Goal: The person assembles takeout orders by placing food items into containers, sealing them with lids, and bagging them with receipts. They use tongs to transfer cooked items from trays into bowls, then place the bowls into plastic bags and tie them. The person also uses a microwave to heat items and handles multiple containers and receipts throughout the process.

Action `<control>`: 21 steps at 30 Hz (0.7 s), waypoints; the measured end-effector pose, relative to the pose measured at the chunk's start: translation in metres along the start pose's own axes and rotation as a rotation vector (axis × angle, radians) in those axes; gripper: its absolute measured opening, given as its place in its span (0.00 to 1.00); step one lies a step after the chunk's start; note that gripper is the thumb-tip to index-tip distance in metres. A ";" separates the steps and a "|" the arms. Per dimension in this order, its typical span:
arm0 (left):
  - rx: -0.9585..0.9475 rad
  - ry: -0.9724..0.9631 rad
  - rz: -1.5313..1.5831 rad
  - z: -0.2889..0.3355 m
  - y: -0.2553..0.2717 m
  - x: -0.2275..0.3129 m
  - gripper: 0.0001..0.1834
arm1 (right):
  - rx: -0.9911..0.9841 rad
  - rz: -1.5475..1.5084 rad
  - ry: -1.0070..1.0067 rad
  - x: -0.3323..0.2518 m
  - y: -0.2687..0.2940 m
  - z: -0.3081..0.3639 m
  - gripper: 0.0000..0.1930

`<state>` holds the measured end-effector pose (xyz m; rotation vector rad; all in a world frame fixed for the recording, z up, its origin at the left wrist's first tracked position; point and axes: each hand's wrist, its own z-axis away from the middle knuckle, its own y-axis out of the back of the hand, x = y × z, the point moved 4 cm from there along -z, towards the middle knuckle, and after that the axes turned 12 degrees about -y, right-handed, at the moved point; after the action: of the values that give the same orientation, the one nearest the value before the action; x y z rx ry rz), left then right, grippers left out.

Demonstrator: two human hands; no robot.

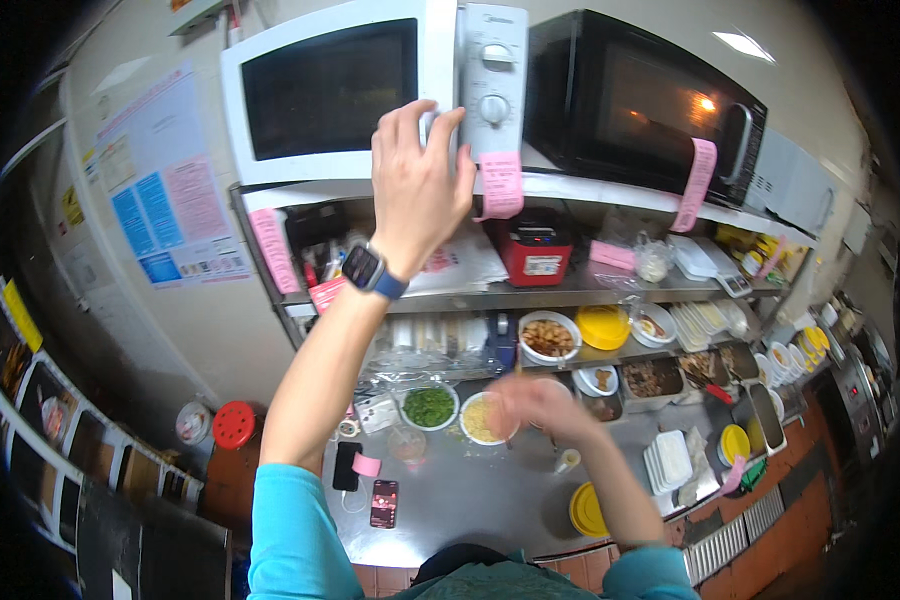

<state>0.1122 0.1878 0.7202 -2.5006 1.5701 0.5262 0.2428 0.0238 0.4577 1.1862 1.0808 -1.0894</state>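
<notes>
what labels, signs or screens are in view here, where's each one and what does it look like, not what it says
Pink slip: hangs under the white microwave, by the left hand.
Second pink slip: long, hangs off the black microwave.
Wall poster: left wall, white with blue and pink blocks.
Yellow sign: far left, small.
Phone: on the steel counter, screen lit reddish.
Smartwatch: left wrist, dark screen.

white microwave [335,90], black microwave [640,100], pink slips [501,184], teal sleeve [290,530], red lid [234,424].
</notes>
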 end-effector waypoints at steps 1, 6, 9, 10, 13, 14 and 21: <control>-0.017 -0.017 0.026 -0.007 -0.021 -0.003 0.19 | -0.023 -0.052 -0.142 0.054 -0.003 0.030 0.17; -0.109 0.006 -0.041 -0.019 -0.104 -0.018 0.14 | 0.937 -0.429 -0.738 0.316 -0.054 0.237 0.11; 0.005 0.041 -0.015 -0.017 -0.118 -0.019 0.11 | 1.122 -0.738 -1.096 0.396 -0.123 0.386 0.11; 0.005 0.054 0.005 -0.015 -0.119 -0.019 0.11 | 1.226 -0.847 -1.144 0.411 -0.138 0.419 0.11; -0.080 0.016 -0.009 -0.015 -0.121 -0.021 0.12 | 1.317 -0.794 -1.318 0.426 -0.153 0.479 0.10; -0.094 -0.021 -0.039 -0.018 -0.121 -0.021 0.13 | 1.258 -0.703 -1.294 0.428 -0.141 0.483 0.10; 0.040 0.010 -0.170 0.023 -0.092 0.050 0.27 | 0.976 -0.268 -0.959 0.426 0.071 0.445 0.13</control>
<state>0.2090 0.1927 0.6749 -2.5787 1.3405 0.4547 0.3997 -0.4405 0.0785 0.9815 -0.1115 -2.2099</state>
